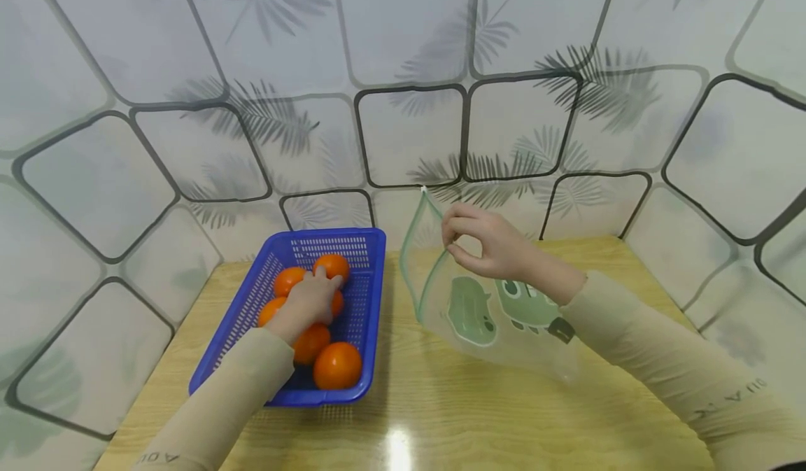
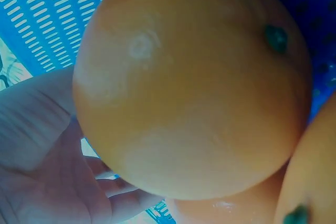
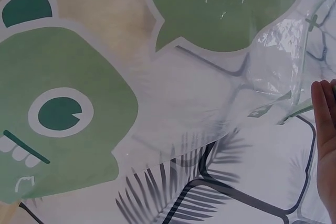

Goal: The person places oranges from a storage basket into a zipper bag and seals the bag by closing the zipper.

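A blue plastic basket (image 1: pixel 376 303) holds several shiny oranges (image 1: pixel 337 366). My left hand (image 1: pixel 310 299) reaches down into it, fingers over the oranges near the far end. In the left wrist view a large orange (image 2: pixel 194 87) with a green stem nub fills the middle, the palm (image 2: pixel 47 145) beside it; the orange covers part of the fingers, so their grip is unclear. My right hand (image 1: pixel 488 240) pinches the green-edged mouth of a clear zip bag (image 1: pixel 441 310) between thumb and fingers. The bag's mouth gapes toward the basket. Green cartoon figures (image 3: pixel 68 108) are printed on it.
Basket and bag are over a light wooden table (image 1: pixel 403 415). Patterned panels with dark outlines and palm leaves (image 1: pixel 409 135) stand behind and at both sides. A small dark tab (image 1: pixel 561 329) shows by the right sleeve.
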`<act>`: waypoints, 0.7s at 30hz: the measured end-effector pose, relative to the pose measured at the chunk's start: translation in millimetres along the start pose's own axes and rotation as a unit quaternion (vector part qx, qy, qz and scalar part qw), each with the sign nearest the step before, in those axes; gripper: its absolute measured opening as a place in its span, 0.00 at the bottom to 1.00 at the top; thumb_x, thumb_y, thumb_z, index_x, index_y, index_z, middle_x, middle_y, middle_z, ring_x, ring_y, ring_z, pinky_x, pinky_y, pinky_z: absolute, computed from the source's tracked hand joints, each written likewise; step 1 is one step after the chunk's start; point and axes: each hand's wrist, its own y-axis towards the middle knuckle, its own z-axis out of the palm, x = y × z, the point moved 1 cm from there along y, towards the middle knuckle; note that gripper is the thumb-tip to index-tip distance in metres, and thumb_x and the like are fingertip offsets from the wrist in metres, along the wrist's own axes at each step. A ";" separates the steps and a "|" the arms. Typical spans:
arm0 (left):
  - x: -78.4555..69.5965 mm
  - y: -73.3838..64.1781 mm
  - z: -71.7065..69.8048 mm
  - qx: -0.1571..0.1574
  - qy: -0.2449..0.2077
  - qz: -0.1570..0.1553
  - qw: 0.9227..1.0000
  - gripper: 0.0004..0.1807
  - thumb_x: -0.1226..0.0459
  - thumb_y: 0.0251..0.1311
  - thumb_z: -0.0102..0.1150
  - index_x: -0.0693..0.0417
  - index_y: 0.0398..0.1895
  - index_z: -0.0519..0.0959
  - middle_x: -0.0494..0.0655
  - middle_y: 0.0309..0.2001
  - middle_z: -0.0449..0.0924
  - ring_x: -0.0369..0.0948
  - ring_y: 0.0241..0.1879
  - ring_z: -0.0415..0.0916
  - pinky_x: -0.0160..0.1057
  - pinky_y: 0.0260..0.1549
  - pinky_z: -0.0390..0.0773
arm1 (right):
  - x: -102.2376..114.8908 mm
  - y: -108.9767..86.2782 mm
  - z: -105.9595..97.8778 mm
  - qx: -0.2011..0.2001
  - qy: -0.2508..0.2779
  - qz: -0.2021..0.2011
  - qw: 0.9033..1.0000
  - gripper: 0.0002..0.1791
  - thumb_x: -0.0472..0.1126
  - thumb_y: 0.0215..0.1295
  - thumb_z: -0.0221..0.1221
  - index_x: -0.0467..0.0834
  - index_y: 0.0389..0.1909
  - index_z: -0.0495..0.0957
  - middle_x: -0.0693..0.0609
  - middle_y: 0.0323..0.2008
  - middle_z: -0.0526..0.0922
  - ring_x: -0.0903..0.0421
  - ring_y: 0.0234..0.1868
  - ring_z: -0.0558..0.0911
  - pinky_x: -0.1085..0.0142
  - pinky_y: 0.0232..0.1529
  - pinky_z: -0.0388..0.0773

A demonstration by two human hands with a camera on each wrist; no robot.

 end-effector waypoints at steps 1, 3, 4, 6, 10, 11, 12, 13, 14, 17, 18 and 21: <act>0.0 0.1 -0.1 0.001 0.000 0.002 1.000 0.37 0.70 0.57 0.73 0.51 0.72 0.74 0.70 0.65 0.70 0.65 0.58 0.72 0.58 0.47 0.86 | 0.4 0.4 -0.2 0.000 0.000 0.001 1.000 0.09 0.27 0.64 0.63 0.46 0.33 0.79 0.52 0.39 0.80 0.58 0.38 0.78 0.61 0.39 0.79; 0.4 0.3 -0.1 0.003 0.001 0.005 1.000 0.38 0.69 0.57 0.74 0.52 0.73 0.74 0.71 0.67 0.70 0.66 0.59 0.72 0.59 0.48 0.86 | 1.2 1.3 -0.7 0.000 0.000 0.004 1.000 0.09 0.28 0.64 0.63 0.46 0.33 0.79 0.51 0.40 0.80 0.58 0.39 0.78 0.61 0.39 0.79; 0.7 0.3 -0.2 0.004 -0.001 0.004 1.000 0.39 0.69 0.56 0.75 0.51 0.73 0.73 0.71 0.68 0.70 0.66 0.59 0.72 0.59 0.49 0.86 | 1.6 1.6 -0.9 0.000 0.001 0.005 1.000 0.09 0.28 0.64 0.63 0.46 0.33 0.79 0.51 0.40 0.80 0.58 0.39 0.78 0.61 0.39 0.79; 1.3 0.1 -0.4 0.007 -0.005 0.005 1.000 0.40 0.69 0.55 0.75 0.52 0.74 0.73 0.72 0.69 0.70 0.66 0.58 0.73 0.60 0.50 0.86 | 2.2 2.1 -1.3 -0.001 0.003 0.008 1.000 0.09 0.28 0.65 0.63 0.46 0.34 0.79 0.51 0.40 0.80 0.57 0.39 0.78 0.61 0.40 0.78; 2.0 -0.6 -1.2 0.012 -0.017 0.002 1.000 0.43 0.69 0.53 0.75 0.52 0.76 0.72 0.71 0.68 0.69 0.66 0.57 0.73 0.59 0.49 0.86 | 2.9 2.3 -1.7 -0.003 0.007 0.013 1.000 0.09 0.28 0.65 0.63 0.45 0.35 0.80 0.51 0.41 0.80 0.57 0.39 0.77 0.61 0.40 0.78; 2.3 -0.7 -1.2 0.013 -0.018 0.001 1.000 0.43 0.69 0.52 0.75 0.51 0.76 0.72 0.71 0.68 0.69 0.66 0.58 0.72 0.59 0.49 0.86 | 3.1 2.4 -1.8 -0.004 0.008 0.013 1.000 0.09 0.27 0.65 0.63 0.45 0.35 0.80 0.50 0.41 0.80 0.57 0.39 0.77 0.61 0.40 0.78; 2.6 -0.9 -1.2 0.014 -0.020 0.001 1.000 0.43 0.69 0.52 0.75 0.52 0.76 0.72 0.71 0.69 0.69 0.66 0.59 0.72 0.59 0.49 0.86 | 3.2 2.5 -1.8 -0.005 0.009 0.015 1.000 0.09 0.27 0.65 0.63 0.45 0.35 0.80 0.50 0.41 0.80 0.57 0.39 0.77 0.61 0.40 0.78; 2.8 -0.9 -1.2 0.014 -0.021 0.002 1.000 0.43 0.69 0.52 0.75 0.52 0.76 0.72 0.71 0.69 0.69 0.66 0.59 0.72 0.60 0.50 0.86 | 3.2 2.5 -1.8 -0.005 0.009 0.015 1.000 0.09 0.27 0.65 0.63 0.45 0.35 0.80 0.50 0.41 0.80 0.57 0.40 0.78 0.61 0.40 0.78; 3.1 -0.9 -1.2 0.013 -0.022 0.002 1.000 0.43 0.68 0.52 0.75 0.52 0.76 0.72 0.71 0.70 0.69 0.66 0.59 0.72 0.60 0.51 0.85 | 3.3 2.6 -1.9 -0.006 0.008 0.015 1.000 0.09 0.27 0.65 0.63 0.45 0.35 0.80 0.50 0.41 0.80 0.57 0.40 0.78 0.61 0.40 0.78; 4.2 -0.8 -1.9 0.005 -0.021 0.007 1.000 0.40 0.68 0.52 0.75 0.52 0.72 0.74 0.70 0.69 0.71 0.65 0.59 0.73 0.61 0.51 0.85 | 2.9 3.0 -2.1 -0.007 0.008 0.014 1.000 0.09 0.27 0.65 0.63 0.45 0.34 0.80 0.50 0.41 0.81 0.57 0.40 0.78 0.61 0.40 0.78; 4.5 -0.7 -2.6 0.000 -0.019 0.010 1.000 0.38 0.67 0.52 0.76 0.52 0.70 0.75 0.70 0.68 0.72 0.65 0.58 0.73 0.62 0.51 0.85 | 2.6 3.2 -2.1 -0.008 0.008 0.013 1.000 0.09 0.27 0.65 0.63 0.45 0.34 0.80 0.50 0.41 0.81 0.57 0.40 0.78 0.61 0.40 0.78; 5.6 0.0 -5.1 -0.016 -0.011 0.015 1.000 0.35 0.65 0.51 0.78 0.51 0.66 0.77 0.69 0.65 0.72 0.64 0.57 0.73 0.62 0.49 0.85 | 2.2 4.4 -2.3 -0.009 0.008 0.007 1.000 0.08 0.28 0.64 0.63 0.45 0.34 0.80 0.50 0.41 0.81 0.57 0.40 0.78 0.60 0.40 0.78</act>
